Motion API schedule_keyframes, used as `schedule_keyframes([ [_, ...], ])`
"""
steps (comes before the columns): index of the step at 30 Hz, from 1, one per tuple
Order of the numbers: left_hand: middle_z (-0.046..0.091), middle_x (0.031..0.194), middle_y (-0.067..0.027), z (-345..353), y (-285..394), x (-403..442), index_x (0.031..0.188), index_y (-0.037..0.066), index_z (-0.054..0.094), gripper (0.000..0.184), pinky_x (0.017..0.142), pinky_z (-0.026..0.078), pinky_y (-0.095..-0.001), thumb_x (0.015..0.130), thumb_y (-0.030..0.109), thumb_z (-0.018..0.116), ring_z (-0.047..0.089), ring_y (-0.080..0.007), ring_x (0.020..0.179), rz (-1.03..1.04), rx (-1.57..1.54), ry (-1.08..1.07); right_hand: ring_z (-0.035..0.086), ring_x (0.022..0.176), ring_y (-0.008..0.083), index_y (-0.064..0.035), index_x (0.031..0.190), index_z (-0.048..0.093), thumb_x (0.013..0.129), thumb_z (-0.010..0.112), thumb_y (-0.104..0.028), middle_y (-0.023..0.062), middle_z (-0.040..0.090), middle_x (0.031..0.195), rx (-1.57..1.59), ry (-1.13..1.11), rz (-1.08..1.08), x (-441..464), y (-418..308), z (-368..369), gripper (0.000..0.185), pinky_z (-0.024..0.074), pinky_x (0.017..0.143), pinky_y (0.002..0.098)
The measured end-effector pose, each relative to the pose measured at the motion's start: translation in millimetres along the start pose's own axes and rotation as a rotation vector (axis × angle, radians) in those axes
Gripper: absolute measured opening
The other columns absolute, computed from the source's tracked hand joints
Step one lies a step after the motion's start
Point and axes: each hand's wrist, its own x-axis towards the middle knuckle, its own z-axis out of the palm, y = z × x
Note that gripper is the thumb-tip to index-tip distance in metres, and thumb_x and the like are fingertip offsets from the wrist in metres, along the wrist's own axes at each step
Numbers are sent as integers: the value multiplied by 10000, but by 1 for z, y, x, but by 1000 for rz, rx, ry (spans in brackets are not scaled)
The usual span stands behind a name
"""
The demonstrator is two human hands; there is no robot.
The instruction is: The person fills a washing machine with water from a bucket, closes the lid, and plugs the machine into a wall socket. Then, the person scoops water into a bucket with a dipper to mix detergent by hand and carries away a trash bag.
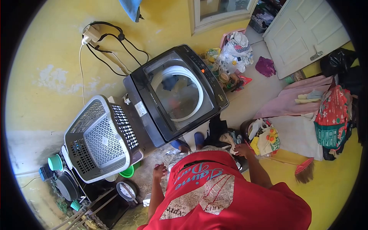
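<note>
My left hand (160, 171) hangs at the left side of my red shirt, above the floor. Its fingers are loosely bent and apart, and nothing shows in them. My right hand (242, 150) is at the right by my waist, closed on the edge of a beige cloth (229, 140). Dark clothes (217, 129) lie in a heap just beyond that hand. In front of me stands a black top-loading washing machine (140, 126) with its clear lid (178, 90) down. A dark garment (169, 81) shows through the lid, and a small red display is lit.
A grey laundry basket (103, 142) stands left of the machine. Green basins (127, 171) and a bucket (126, 190) are below it. Clothes and a red bag (334, 111) lie at the right, near a broom (304, 170). A white door (306, 36) stands open behind.
</note>
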Motion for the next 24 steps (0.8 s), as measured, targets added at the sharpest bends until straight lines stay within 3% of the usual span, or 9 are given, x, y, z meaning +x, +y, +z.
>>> schedule_keyframes([
  [1, 697, 868, -24, 1, 1, -1, 953, 97, 672, 412, 566, 469, -327, 875, 502, 676, 632, -140, 684, 0, 8, 8, 677, 671, 179, -63, 1196, 617, 859, 666, -221, 61, 700, 918, -61, -2, 24, 1, 0, -1, 375, 491, 557, 283],
  [5, 671, 876, -4, 3, 3, -4, 977, 110, 665, 370, 611, 472, -326, 941, 469, 580, 609, -142, 735, -34, 63, 4, 680, 673, 181, -58, 1185, 623, 864, 660, -219, 67, 701, 922, -61, -5, 12, -2, -2, -3, 360, 492, 553, 283],
  [13, 628, 803, 26, 8, 4, -8, 898, 146, 647, 338, 594, 445, -311, 922, 479, 594, 577, -116, 686, -40, 52, -2, 676, 633, 183, -30, 1156, 628, 847, 669, -184, 83, 701, 894, -41, 4, 17, 3, -8, -2, 347, 480, 508, 265],
  [17, 622, 791, 38, 7, -2, -8, 881, 164, 640, 309, 604, 444, -311, 919, 466, 588, 577, -113, 691, -44, 49, -4, 697, 686, 241, 25, 1005, 672, 809, 699, -122, 114, 672, 835, 29, 16, -13, 1, -12, 0, 246, 551, 520, 317],
  [20, 702, 858, -34, 4, -11, 1, 967, 79, 697, 414, 555, 473, -307, 890, 485, 663, 652, -138, 690, -28, 21, 10, 695, 686, 236, 17, 998, 678, 815, 698, -135, 113, 672, 831, 3, 5, -11, 0, -13, 0, 239, 558, 530, 318],
  [24, 712, 859, -33, 5, -15, 1, 966, 79, 702, 418, 555, 472, -308, 884, 487, 668, 662, -141, 695, -30, 26, 37, 698, 668, 233, 0, 987, 687, 818, 699, -151, 104, 675, 824, 22, -1, -35, 3, -9, -1, 227, 524, 496, 298],
])
